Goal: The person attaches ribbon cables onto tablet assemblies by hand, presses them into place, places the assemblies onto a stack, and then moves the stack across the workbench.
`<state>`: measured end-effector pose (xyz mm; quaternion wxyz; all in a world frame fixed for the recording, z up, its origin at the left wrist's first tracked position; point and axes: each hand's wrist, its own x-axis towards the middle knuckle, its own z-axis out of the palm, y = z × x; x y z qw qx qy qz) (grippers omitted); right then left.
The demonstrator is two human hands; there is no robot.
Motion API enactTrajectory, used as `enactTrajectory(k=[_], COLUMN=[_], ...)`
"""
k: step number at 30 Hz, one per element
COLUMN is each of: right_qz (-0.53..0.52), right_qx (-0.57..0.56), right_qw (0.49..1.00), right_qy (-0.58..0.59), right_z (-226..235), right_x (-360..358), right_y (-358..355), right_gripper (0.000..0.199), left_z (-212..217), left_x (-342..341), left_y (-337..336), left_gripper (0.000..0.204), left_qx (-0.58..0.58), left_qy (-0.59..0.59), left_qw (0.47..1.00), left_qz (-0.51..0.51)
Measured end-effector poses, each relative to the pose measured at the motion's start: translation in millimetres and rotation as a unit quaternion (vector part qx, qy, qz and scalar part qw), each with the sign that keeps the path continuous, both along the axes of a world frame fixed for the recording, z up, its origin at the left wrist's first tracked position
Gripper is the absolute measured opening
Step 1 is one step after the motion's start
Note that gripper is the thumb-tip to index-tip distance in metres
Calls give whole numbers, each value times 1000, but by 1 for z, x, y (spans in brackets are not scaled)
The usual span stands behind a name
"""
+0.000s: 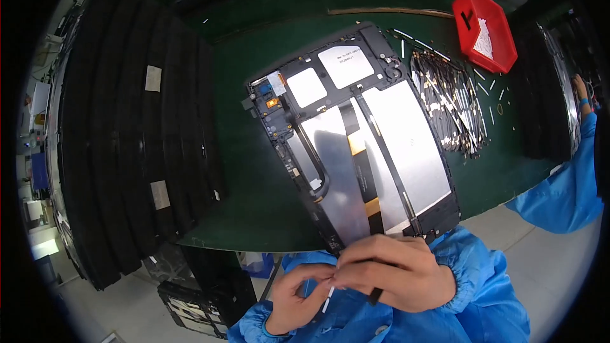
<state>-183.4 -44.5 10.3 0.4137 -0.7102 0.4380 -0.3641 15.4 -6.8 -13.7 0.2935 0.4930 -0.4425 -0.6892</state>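
Note:
A tablet body with its back off (406,146), black-framed with silver panels, lies on the green table, its near end by my hands. My left hand (298,295) is closed in a pinch, and a thin white strip (328,300) sticks out below its fingertips. My right hand (394,273) is closed too, in front of the tablet's near edge. Its fingertips meet those of the left at the strip's upper end. From under its curled fingers a short dark piece (376,295) pokes out; the rest of that piece is hidden.
Black trays (127,127) are stacked high at the left. Right of the tablet lies a heap of thin black strips (448,105) with scattered white strips. A red bin (502,35) holds small white pieces. A co-worker's blue sleeve (562,190) reaches in at the right.

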Motion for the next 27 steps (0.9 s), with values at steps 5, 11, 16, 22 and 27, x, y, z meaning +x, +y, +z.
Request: enactTrajectory(k=[5,11,16,22,27], right_qz=[15,4,5,52,20], right_qx=[-4,-2,11,36,47], right_qw=[1000,1000,999,996,998], right_qy=[-19,-22,-51,-65,-37], right_z=[3,-4,-5,13,6], right_x=[-4,0,1,-6,-11], right_y=[0,1,-3,3,-3], right_gripper=[20,24,27,29,25], left_z=[6,1,2,2,0], left_x=[-5,-1,-5,-12,-21], left_y=[-5,-5,-9,-11,-19], left_gripper=[27,35,22,13,17], left_qx=[23,-88,-106,-160,-282], left_qy=[115,-61,-95,-71,-51], left_qw=[991,994,989,984,957], left_qz=[66,-37,-49,10,49])
